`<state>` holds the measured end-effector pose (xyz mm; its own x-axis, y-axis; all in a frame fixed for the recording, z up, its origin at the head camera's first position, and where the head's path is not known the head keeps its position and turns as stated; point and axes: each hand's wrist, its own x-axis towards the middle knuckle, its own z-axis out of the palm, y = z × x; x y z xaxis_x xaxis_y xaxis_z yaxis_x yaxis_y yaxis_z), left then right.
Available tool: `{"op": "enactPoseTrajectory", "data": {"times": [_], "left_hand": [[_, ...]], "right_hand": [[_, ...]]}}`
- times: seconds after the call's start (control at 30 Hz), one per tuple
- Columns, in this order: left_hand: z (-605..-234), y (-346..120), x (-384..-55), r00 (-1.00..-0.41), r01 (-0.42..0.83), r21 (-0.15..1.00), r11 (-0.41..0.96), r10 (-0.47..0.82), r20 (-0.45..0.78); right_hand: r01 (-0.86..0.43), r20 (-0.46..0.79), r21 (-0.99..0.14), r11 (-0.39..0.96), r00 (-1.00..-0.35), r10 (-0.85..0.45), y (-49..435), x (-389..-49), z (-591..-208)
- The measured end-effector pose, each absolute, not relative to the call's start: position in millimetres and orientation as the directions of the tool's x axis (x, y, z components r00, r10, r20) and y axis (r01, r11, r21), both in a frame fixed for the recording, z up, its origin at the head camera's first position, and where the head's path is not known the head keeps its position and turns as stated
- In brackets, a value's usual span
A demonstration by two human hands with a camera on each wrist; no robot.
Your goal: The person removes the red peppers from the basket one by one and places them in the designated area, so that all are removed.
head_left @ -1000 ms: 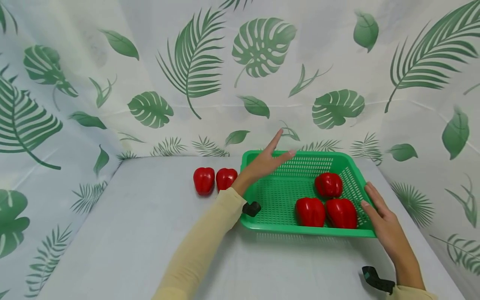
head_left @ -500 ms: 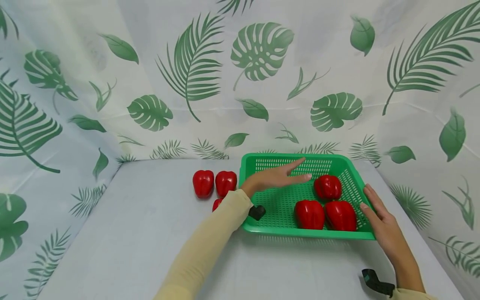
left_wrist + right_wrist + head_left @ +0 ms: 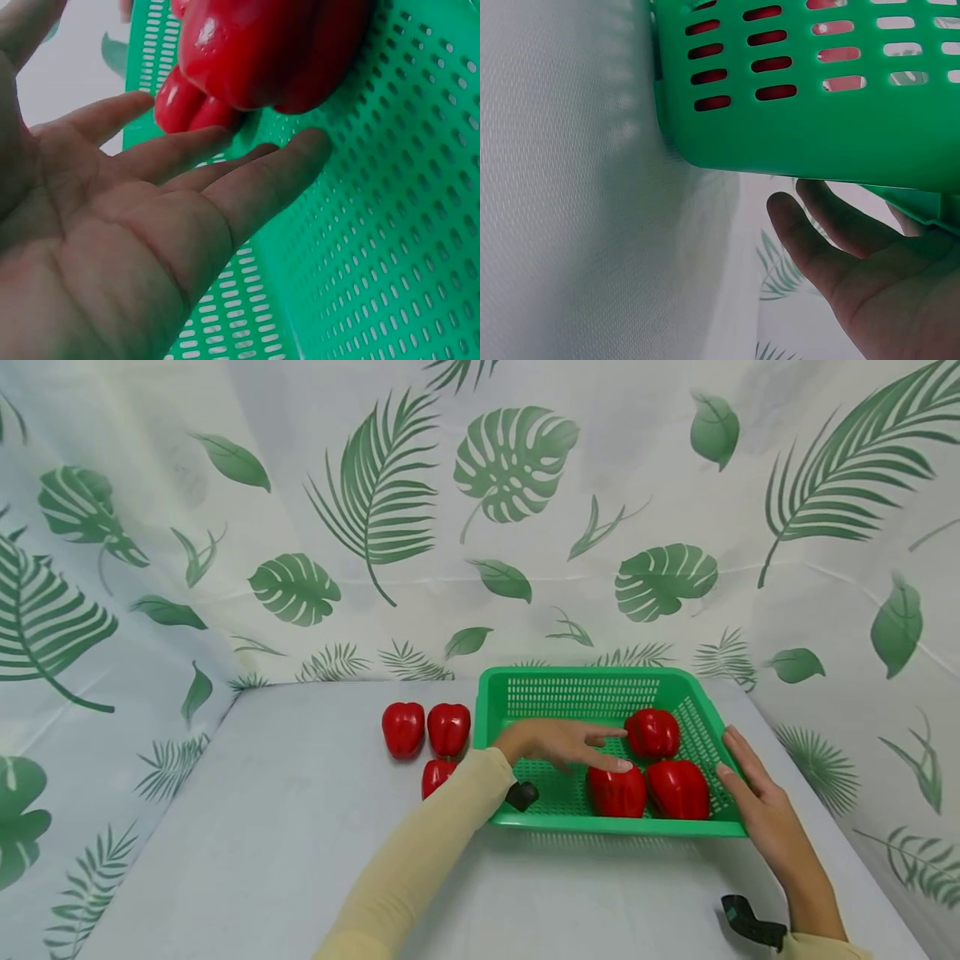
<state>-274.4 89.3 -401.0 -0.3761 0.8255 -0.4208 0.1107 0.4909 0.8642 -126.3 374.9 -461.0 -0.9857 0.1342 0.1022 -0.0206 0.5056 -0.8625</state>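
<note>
I see three glossy red bell peppers [image 3: 678,789] in a green perforated plastic basket [image 3: 615,825].
The left hand [image 3: 558,743], fingers spread, hangs beside them; the right hand [image 3: 767,802], straight-fingered, touches the basket's right side.

Peppers [image 3: 678,791] are red, the basket [image 3: 615,826] green, sleeves [image 3: 420,852] cream, the white backdrop [image 3: 420,631] printed with green leaves [image 3: 517,464].

It's a long, pale yellow left sleeve [image 3: 423,852], lightly creased, with a stubby black device [image 3: 522,796] behind the left hand [image 3: 566,746], and over at near right a matching yellow cuff [image 3: 821,948] beside an angular, bent black wrist mount [image 3: 740,917]!
</note>
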Motion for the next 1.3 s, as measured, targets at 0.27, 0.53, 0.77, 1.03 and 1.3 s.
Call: {"op": "enactPoseTrajectory", "data": {"times": [0.27, 0.53, 0.77, 1.03, 1.3], "left_hand": [[-409.7, 93.4, -277.0, -0.378, 0.069, 0.861, 0.503, 0.812, -0.445], [-419.0, 97.5, -279.6, -0.425, 0.073, 0.855, 0.514, 0.791, -0.439], [-419.2, 99.8, -278.8, -0.461, 0.134, 0.842, 0.523, 0.785, -0.415], [-417.7, 99.9, -277.4, -0.492, 0.161, 0.856, 0.491, 0.792, -0.361], [-416.0, 94.8, -278.3, -0.559, 0.044, 0.925, 0.378, 0.776, -0.291]], "right_hand": [[-0.041, 0.117, -0.863, 0.504, -0.986, 0.119, 370.6, -131.1, -457.9], [-0.037, 0.118, -0.852, 0.522, -0.985, 0.124, 370.9, -133.1, -456.3], [-0.035, 0.117, -0.856, 0.516, -0.985, 0.129, 372.4, -131.3, -458.4], [-0.022, 0.106, -0.856, 0.516, -0.985, 0.134, 373.3, -128.1, -460.1], [-0.011, 0.094, -0.858, 0.513, -0.986, 0.137, 374.0, -125.6, -460.6]]}}
